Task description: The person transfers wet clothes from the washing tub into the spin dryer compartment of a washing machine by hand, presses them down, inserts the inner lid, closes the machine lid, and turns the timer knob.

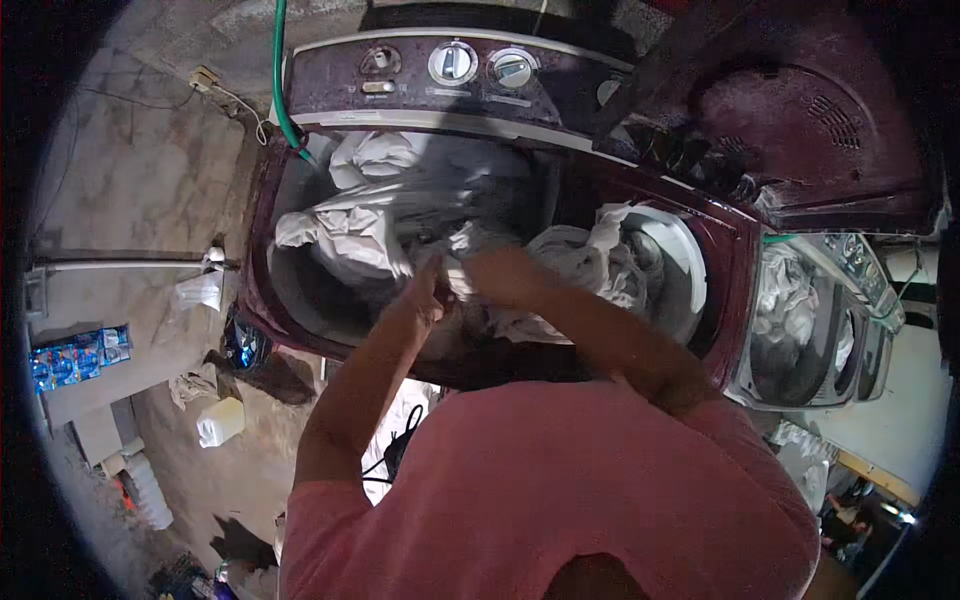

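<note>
Both of my hands are close together over the wash tub of a maroon twin-tub machine (390,103). My left hand (430,290) and my right hand (500,277) are closed round white wet cloth (455,280) between them. More white cloth (350,235) lies bunched at the left of the wash tub, with another pile (375,155) near its back wall. To the right, the round spin tub (685,250) has crumpled white cloth (620,270) in and over its near side. Motion blurs the fingers.
A green hose (280,80) runs into the wash tub's back left corner. The machine's maroon lid (790,130) stands raised at the right. Beyond it is a second machine (800,330) holding white cloth. A yellowish jug (221,422) stands on the floor at the left.
</note>
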The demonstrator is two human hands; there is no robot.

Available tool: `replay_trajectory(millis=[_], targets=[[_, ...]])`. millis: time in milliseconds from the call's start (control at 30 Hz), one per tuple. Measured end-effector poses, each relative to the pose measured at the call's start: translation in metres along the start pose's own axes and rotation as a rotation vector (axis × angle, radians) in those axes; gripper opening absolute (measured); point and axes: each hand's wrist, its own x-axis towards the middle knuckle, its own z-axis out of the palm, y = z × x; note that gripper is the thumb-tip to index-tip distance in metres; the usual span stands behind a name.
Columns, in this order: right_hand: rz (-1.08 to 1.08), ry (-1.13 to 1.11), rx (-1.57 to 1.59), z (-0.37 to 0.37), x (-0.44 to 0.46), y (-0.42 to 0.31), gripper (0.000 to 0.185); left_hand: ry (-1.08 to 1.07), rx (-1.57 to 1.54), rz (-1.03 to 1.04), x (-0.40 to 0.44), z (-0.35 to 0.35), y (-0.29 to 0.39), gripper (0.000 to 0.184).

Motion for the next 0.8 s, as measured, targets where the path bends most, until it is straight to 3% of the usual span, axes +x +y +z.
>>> replay_trajectory(millis=[100, 200, 300, 367, 433, 500, 533, 600, 633, 767, 800], targets=[[-0.047, -0.086, 0.043, -0.014, -0.018, -0.003, 0.019, 0.025, 0.034, -0.148, -0.010, 0.011, 0.007, 0.031], [0.018, -0.147, 0.003, -0.091, -0.063, -0.012, 0.031, 0.035, 0.071, -0.287, -0.019, 0.021, 0.015, 0.027], [0.233, -0.174, 0.257, -0.129, -0.108, -0.015, 0.040, 0.034, 0.099, -0.387, -0.039, 0.041, 0.018, 0.025], [0.257, -0.174, 0.284, -0.136, -0.135, -0.007, 0.045, -0.105, 0.199, -0.170, -0.058, 0.061, 0.024, 0.021], [0.275, -0.002, 0.458, -0.141, -0.164, 0.004, 0.052, -0.233, 0.296, 0.055, -0.079, 0.082, 0.038, 0.023], [0.208, 0.177, 0.582, -0.130, -0.195, 0.024, 0.055, -0.493, 0.489, 0.308, -0.114, 0.118, 0.074, 0.023], [0.205, 0.174, 0.578, -0.119, -0.214, 0.033, 0.055, -0.730, 0.212, 0.388, -0.118, 0.138, 0.066, 0.025], [0.282, 0.666, 0.745, -0.089, -0.249, 0.042, 0.050, -0.749, 0.450, 0.535, -0.123, 0.169, 0.049, 0.026], [0.282, 0.670, 0.736, -0.080, -0.254, 0.041, 0.050, -0.752, 0.446, 0.544, -0.121, 0.184, 0.038, 0.026], [0.476, 0.999, 1.274, -0.051, -0.267, 0.036, 0.047, -0.871, 0.630, 0.696, -0.107, 0.229, -0.027, 0.030], [0.475, 1.008, 1.270, -0.047, -0.270, 0.039, 0.047, -0.916, 0.669, 0.663, -0.107, 0.234, -0.044, 0.031]])
